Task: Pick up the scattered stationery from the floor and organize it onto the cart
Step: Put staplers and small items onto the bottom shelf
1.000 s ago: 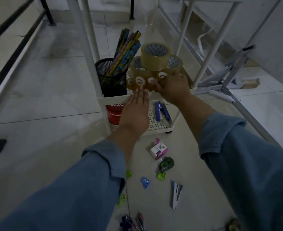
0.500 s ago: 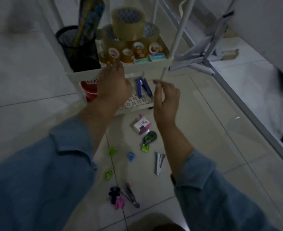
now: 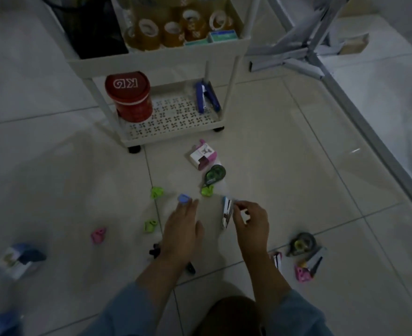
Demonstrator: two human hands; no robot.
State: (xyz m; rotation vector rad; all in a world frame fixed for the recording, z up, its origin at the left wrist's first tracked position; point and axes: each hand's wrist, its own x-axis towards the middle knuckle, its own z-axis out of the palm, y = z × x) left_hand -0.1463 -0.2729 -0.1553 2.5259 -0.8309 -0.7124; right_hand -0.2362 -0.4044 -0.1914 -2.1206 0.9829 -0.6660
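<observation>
The white cart (image 3: 166, 138) stands ahead. Its upper tray carries tape rolls (image 3: 171, 29) and a black mesh holder (image 3: 93, 25); the lower shelf bears a red tin (image 3: 128, 98) and a blue stapler (image 3: 206, 97). Stationery lies scattered on the tiled floor: a pink-and-white box (image 3: 202, 156), green correction tape (image 3: 214, 174), green clips (image 3: 157, 192), a pink clip (image 3: 98, 235) and a small blue sharpener (image 3: 184, 198). My left hand (image 3: 183, 229) reaches flat, fingertips at the blue sharpener. My right hand (image 3: 248, 221) pinches the upper end of a small silver stapler (image 3: 226, 213) lying on the floor.
More items lie at the lower right: grey correction tape (image 3: 301, 243), another stapler (image 3: 315, 259), a pink piece (image 3: 302, 274). A blurred box (image 3: 18, 259) sits at the far left. A folded white metal frame (image 3: 309, 49) and a diagonal rail (image 3: 370, 122) border the right side.
Both hands have dropped from the cart's upper tray to the floor items. The view has tilted down, bringing more scattered stationery into sight.
</observation>
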